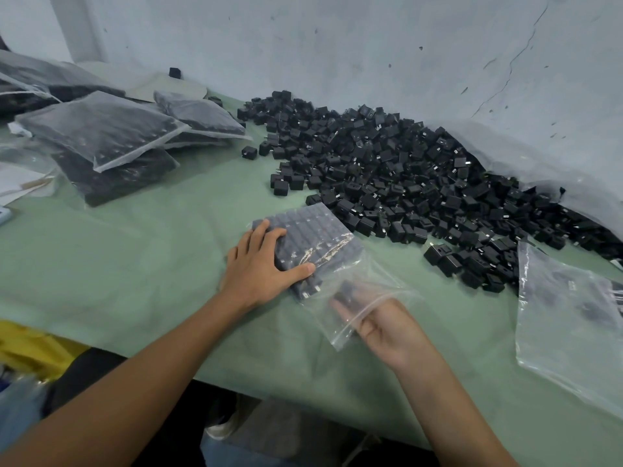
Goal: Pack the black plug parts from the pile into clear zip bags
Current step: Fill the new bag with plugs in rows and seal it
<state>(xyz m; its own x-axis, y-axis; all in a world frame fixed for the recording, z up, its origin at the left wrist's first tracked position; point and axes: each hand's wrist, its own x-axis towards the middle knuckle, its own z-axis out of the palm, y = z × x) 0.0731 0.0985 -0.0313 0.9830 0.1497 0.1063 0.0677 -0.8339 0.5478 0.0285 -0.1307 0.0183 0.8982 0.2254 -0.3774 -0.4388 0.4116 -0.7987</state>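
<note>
With the left hand [259,267] pressing flat, fingers spread, on the rowed black plug parts [303,227] inside the clear zip bag [377,278] beside the pile [421,170], we pull the mouth taut with the right hand [384,326] gripping it, so the rows stay aligned.

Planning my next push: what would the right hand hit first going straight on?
The right hand would probably meet the packed plugs inside the bag first; depth unclear.

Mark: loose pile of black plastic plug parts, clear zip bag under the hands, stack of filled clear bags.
pile of black plug parts [421,170]: head view, pile's middle
clear zip bag [323,230]: head view, packed part
stack of filled clear bags [101,129]: head view, top bag's face
</note>
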